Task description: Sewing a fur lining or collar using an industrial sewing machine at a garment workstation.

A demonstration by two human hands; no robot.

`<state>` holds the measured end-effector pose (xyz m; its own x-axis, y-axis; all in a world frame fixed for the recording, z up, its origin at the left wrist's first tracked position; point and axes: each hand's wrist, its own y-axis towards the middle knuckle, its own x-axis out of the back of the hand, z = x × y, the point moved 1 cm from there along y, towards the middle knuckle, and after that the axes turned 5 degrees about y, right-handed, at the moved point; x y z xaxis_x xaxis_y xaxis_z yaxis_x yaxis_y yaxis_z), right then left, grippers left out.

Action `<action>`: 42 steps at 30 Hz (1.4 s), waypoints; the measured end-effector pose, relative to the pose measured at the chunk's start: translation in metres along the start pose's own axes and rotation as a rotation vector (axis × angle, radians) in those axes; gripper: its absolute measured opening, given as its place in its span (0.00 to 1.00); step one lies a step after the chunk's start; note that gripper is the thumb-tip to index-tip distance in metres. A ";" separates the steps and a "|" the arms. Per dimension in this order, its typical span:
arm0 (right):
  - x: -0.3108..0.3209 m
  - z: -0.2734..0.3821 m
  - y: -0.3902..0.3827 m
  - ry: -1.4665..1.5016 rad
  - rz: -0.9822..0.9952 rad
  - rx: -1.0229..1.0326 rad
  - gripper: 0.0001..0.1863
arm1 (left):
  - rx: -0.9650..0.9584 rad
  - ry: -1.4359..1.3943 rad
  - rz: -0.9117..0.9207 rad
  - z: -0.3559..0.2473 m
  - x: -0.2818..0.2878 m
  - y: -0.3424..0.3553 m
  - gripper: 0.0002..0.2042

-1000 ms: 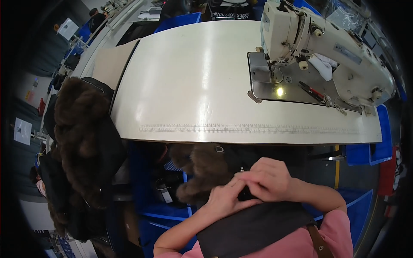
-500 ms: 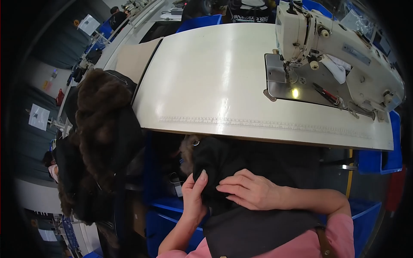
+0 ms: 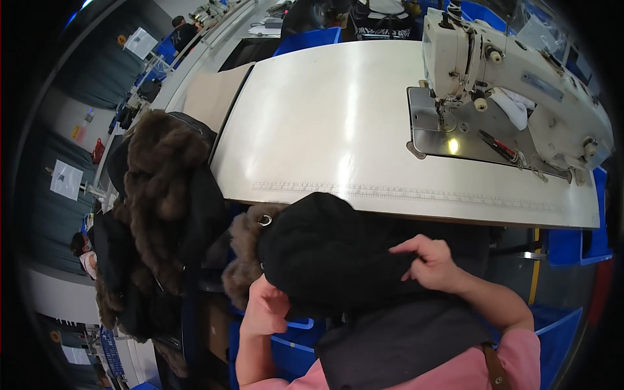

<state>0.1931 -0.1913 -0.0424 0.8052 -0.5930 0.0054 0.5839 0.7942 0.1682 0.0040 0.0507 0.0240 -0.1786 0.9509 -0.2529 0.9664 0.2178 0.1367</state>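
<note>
A black fur-trimmed garment (image 3: pixel 331 250), its piece rounded like a hood, lies bunched over my lap at the table's front edge. Brown fur (image 3: pixel 244 250) and metal rings show along its left side. My left hand (image 3: pixel 265 307) grips its lower left edge, with the fingertips hidden by the cloth. My right hand (image 3: pixel 430 263) is at the garment's right side, holding nothing; its index finger stretches toward the black fabric, the other fingers loosely bent. Whether the fingertip touches the cloth is hard to tell.
A white sewing table (image 3: pixel 312 123) spans ahead, with a ruler strip near its front edge. On its right stands a sewing machine (image 3: pixel 494 71) with red-handled snips (image 3: pixel 497 146) on its plate. Dark fur-trimmed garments (image 3: pixel 162 214) hang at left. Blue bins (image 3: pixel 572 247) sit below and right.
The garment has risen and spread into a rounded shape, showing more fur at left. My left hand has moved left and down; my right hand has moved right and up, its index finger stretched out.
</note>
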 end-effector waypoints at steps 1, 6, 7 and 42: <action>0.015 0.016 0.001 0.077 -0.141 -0.076 0.19 | 0.061 0.058 0.076 -0.015 0.003 0.007 0.41; 0.073 0.046 0.003 0.430 -0.635 0.054 0.15 | 0.001 0.488 0.104 -0.079 0.008 0.070 0.19; 0.077 0.048 0.006 0.423 -0.644 0.074 0.15 | 0.043 0.533 0.083 -0.087 0.010 0.089 0.14; 0.024 0.041 0.141 -0.619 -0.261 0.544 0.16 | -0.733 1.312 0.283 -0.050 -0.030 0.226 0.08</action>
<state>0.2906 -0.0986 0.0220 0.3583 -0.8384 0.4106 0.4839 0.5429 0.6863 0.2189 0.0825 0.1101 -0.4231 0.4108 0.8076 0.7647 -0.3163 0.5615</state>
